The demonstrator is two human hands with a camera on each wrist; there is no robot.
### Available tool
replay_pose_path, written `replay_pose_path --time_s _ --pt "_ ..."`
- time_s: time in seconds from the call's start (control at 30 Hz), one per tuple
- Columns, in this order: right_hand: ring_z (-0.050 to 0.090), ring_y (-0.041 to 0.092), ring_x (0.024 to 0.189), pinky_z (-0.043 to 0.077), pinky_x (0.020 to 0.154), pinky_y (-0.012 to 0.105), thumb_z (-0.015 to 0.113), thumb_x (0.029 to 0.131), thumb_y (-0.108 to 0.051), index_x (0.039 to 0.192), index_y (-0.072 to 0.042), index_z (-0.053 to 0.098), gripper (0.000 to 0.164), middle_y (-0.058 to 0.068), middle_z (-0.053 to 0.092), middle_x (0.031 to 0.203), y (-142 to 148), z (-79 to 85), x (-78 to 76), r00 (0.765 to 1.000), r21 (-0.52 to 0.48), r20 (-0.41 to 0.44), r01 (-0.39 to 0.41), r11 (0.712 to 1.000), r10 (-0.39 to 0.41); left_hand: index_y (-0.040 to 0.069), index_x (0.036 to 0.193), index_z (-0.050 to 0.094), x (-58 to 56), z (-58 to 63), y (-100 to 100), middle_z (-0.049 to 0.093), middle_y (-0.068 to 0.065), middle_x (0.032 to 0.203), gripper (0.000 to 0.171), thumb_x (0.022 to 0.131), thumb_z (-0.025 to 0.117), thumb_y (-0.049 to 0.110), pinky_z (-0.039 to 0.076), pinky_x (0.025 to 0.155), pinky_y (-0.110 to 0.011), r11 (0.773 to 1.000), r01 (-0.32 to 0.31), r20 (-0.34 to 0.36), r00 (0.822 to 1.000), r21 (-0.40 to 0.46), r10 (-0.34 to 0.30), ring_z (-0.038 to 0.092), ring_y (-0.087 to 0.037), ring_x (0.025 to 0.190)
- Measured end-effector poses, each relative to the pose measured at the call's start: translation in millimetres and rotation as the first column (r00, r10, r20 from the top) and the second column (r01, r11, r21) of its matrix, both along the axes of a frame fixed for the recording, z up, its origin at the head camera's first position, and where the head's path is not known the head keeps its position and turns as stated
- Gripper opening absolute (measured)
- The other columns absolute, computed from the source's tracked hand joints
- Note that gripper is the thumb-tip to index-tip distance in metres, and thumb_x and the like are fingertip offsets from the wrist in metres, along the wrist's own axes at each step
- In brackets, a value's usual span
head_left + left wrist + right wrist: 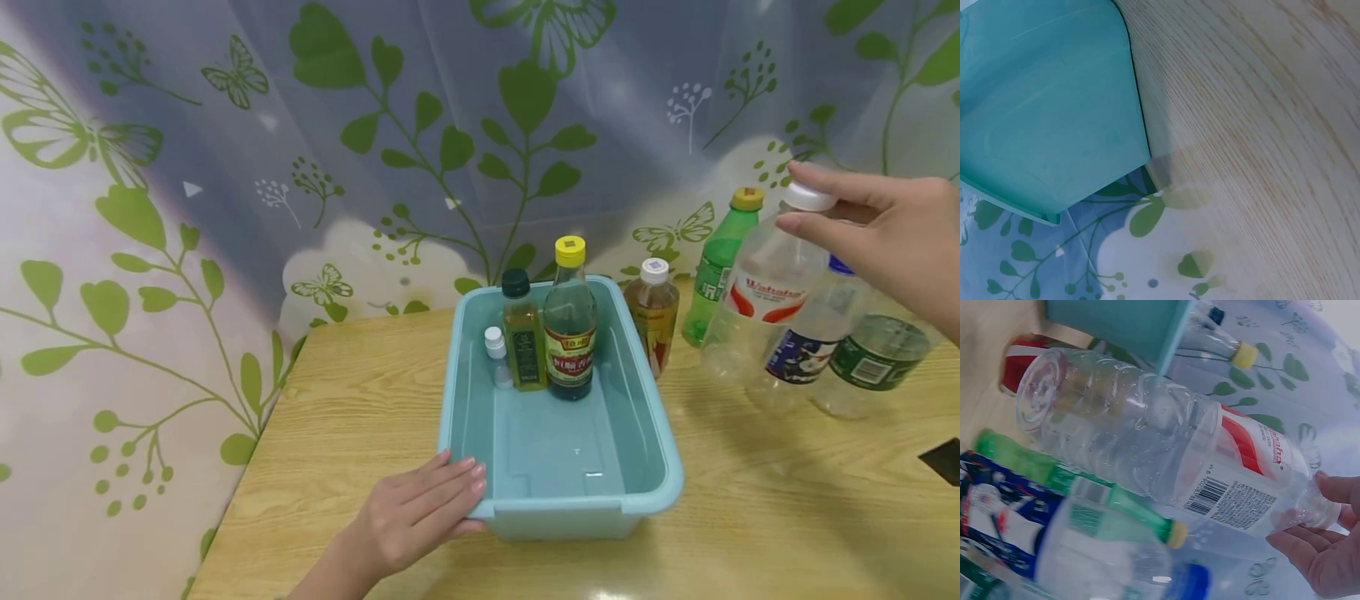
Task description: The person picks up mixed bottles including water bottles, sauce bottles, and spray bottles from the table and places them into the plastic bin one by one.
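By its white cap and neck, my right hand [885, 217] holds a clear plastic water bottle [776, 267] with a red and white label. The bottle hangs tilted over the right side of the table, overlapping other bottles. My left hand [420, 512] holds the near left corner of a light blue plastic bin [671, 475], fingers over the rim and thumb below it. Inside the bin stand a small white-capped bottle [498, 358], a dark-capped bottle of yellowish liquid [527, 333] and a yellow-capped bottle of dark liquid [571, 321].
Right of the bin stand a white-capped brown drink bottle [652, 312], a green bottle [716, 271], a blue-capped clear bottle [806, 358] and a green-labelled clear bottle [877, 367]. A patterned curtain [420, 167] runs behind the wooden table [352, 400]. A small black object [943, 461] lies at the right.
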State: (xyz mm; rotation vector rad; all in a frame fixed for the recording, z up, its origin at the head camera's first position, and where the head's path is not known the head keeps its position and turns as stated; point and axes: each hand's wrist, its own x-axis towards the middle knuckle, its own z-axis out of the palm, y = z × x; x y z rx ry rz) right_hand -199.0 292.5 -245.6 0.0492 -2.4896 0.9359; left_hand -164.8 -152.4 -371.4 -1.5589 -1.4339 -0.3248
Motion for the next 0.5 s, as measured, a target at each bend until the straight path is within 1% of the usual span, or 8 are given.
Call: replay_pose_path --time_s 0.07,0.13,0.17,0.23,0.3,0.33,0.43,0.5 --pt "0.042 -0.024 0.074 0.034 0.059 0.013 0.062 0.092 -0.028 0.141 -0.030 0.043 0.052 -0.044 0.045 0.077 -1 5.2 1.5 1.000 0.010 -0.010 0.015 1.000 -0.015 -0.006 0.103 0.069 0.1 0.8 0 0.072 -0.017 0.090 0.030 0.089 0.066 0.021 0.060 0.074 -0.035 1.000 0.002 0.002 1.000 0.003 -0.002 0.072 -0.023 0.081" --pt "0.044 -0.024 0.075 0.035 0.059 0.012 0.062 0.093 -0.026 0.141 -0.029 0.043 0.052 -0.041 0.044 0.080 -3 9.6 2.1 0.999 0.014 -0.033 0.016 1.000 -0.016 -0.005 0.102 0.069 0.4 1.5 1 0.072 -0.017 0.089 0.030 0.090 0.065 0.021 0.060 0.074 -0.035 1.000 0.003 0.007 1.000 0.006 -0.003 0.072 -0.023 0.080" --pt "0.048 -0.023 0.079 0.035 0.058 0.011 0.061 0.093 -0.025 0.141 -0.028 0.043 0.052 -0.040 0.046 0.084 -3 11.1 2.4 0.999 0.014 -0.047 0.007 1.000 -0.006 -0.005 0.102 0.069 0.5 1.8 1 0.072 -0.016 0.089 0.029 0.090 0.065 0.021 0.060 0.075 -0.035 1.000 0.003 0.009 1.000 0.007 -0.003 0.072 -0.023 0.080" --pt "0.047 -0.025 0.089 0.037 0.072 0.002 0.061 0.093 -0.021 0.141 -0.028 0.043 0.052 -0.035 0.047 0.090 -4 14.1 2.3 0.998 -0.012 -0.067 -0.024 1.000 0.023 -0.005 0.101 0.069 0.6 2.3 1 0.072 -0.016 0.089 0.029 0.090 0.065 0.021 0.060 0.074 -0.034 1.000 0.003 0.012 1.000 0.009 -0.004 0.072 -0.023 0.080" --pt "0.049 -0.024 0.093 0.038 0.073 -0.002 0.063 0.092 -0.018 0.140 -0.027 0.045 0.052 -0.031 0.053 0.100 -3 17.0 1.4 0.994 -0.042 -0.088 -0.063 0.997 0.059 -0.006 0.101 0.069 0.5 2.7 2 0.072 -0.016 0.089 0.029 0.090 0.065 0.021 0.060 0.074 -0.034 1.000 0.005 0.013 1.000 0.011 -0.005 0.072 -0.023 0.080" --pt "0.049 -0.024 0.094 0.038 0.074 -0.003 0.063 0.092 -0.017 0.139 -0.026 0.045 0.052 -0.029 0.054 0.104 -2 18.2 0.6 0.993 -0.052 -0.098 -0.079 0.996 0.073 -0.006 0.101 0.069 0.5 2.7 2 0.072 -0.016 0.089 0.029 0.090 0.065 0.021 0.060 0.074 -0.034 1.000 0.005 0.012 1.000 0.011 -0.005 0.072 -0.023 0.080" --pt "0.051 -0.023 0.088 0.039 0.073 -0.005 0.065 0.090 -0.014 0.137 -0.025 0.049 0.051 -0.023 0.056 0.113 1 22.6 -4.2 0.984 -0.074 -0.140 -0.118 0.990 0.107 -0.006 0.101 0.070 0.7 2.6 2 0.072 -0.016 0.088 0.028 0.090 0.065 0.021 0.060 0.074 -0.034 1.000 0.007 0.015 1.000 0.012 -0.007 0.072 -0.023 0.079" --pt "0.051 -0.023 0.085 0.040 0.073 -0.005 0.065 0.090 -0.013 0.136 -0.025 0.051 0.050 -0.021 0.057 0.115 3 25.8 -8.4 0.979 -0.064 -0.165 -0.130 0.989 0.118 -0.005 0.100 0.070 0.9 2.3 2 0.072 -0.016 0.088 0.028 0.090 0.064 0.021 0.060 0.074 -0.034 1.000 0.006 0.017 1.000 0.012 -0.007 0.072 -0.023 0.079"
